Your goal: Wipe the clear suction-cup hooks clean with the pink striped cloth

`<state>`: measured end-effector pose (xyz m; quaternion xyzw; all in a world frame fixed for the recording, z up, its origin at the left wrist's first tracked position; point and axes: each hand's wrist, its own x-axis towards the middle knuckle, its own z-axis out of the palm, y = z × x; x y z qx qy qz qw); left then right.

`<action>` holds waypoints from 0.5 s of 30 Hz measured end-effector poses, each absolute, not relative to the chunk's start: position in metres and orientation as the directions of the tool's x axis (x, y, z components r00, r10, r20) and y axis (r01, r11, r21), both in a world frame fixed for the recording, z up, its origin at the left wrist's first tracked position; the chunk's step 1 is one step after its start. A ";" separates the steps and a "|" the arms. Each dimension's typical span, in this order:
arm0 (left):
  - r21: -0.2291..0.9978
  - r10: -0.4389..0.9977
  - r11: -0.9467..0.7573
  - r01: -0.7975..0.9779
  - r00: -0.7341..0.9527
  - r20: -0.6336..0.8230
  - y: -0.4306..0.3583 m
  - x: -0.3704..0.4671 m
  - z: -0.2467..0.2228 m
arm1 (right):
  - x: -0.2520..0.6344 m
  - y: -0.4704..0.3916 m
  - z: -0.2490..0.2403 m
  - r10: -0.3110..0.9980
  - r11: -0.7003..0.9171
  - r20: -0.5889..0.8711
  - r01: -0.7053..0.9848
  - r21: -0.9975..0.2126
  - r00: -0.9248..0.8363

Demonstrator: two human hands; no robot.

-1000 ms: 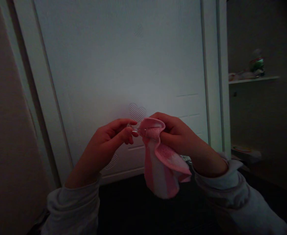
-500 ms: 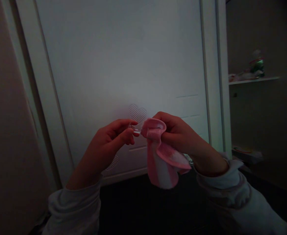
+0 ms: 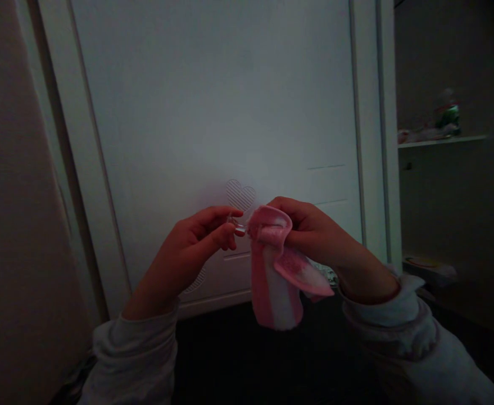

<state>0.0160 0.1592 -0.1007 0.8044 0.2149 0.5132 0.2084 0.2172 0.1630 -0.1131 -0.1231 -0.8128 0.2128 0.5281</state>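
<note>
My left hand (image 3: 196, 239) pinches a small clear piece (image 3: 240, 227), plastic-looking, between thumb and fingers. Its far end meets the upper left edge of a soft pink-and-white striped cloth (image 3: 282, 298). Bunched and folded at the top, the cloth hangs down with one flap out to the right. My right hand (image 3: 314, 230) grips it from behind and the right side; most of those fingertips are hidden by the folds. Both hands are raised at chest height in front of a white door panel (image 3: 221, 101).
Heart-shaped grooves (image 3: 240, 194) mark the white panel. To the right, a wall shelf (image 3: 444, 140) carries a green container (image 3: 449, 117) and other small items. Lower right sits a pale box-like thing (image 3: 430, 270). The floor (image 3: 230, 360) below is very dark.
The view has shifted slightly, so everything sits a little farther right. The cloth's top fold has turned a little, while both hands keep their hold.
</note>
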 end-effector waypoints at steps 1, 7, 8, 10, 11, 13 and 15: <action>0.557 0.559 -0.820 0.129 0.383 0.735 0.159 0.016 -0.101 | 0.217 0.163 -0.113 0.421 0.881 0.808 -0.027 -0.473 -0.413; 0.546 0.536 -0.832 0.095 0.391 0.748 0.157 0.016 -0.100 | 0.216 0.162 -0.113 0.449 0.863 0.808 -0.048 -0.503 -0.382; 0.546 0.534 -0.833 0.090 0.392 0.749 0.157 0.016 -0.100 | 0.216 0.162 -0.113 0.453 0.861 0.809 -0.050 -0.505 -0.374; 0.549 0.536 -0.831 0.088 0.391 0.748 0.157 0.017 -0.101 | 0.216 0.162 -0.113 0.456 0.865 0.812 -0.036 -0.501 -0.364; 0.548 0.536 -0.832 0.092 0.390 0.748 0.158 0.017 -0.101 | 0.216 0.162 -0.113 0.459 0.866 0.812 -0.023 -0.500 -0.360; 0.544 0.535 -0.833 0.098 0.389 0.750 0.158 0.017 -0.101 | 0.217 0.161 -0.113 0.465 0.867 0.810 0.001 -0.498 -0.357; 0.540 0.533 -0.835 0.103 0.398 0.747 0.159 0.017 -0.101 | 0.217 0.160 -0.113 0.464 0.872 0.811 0.022 -0.490 -0.355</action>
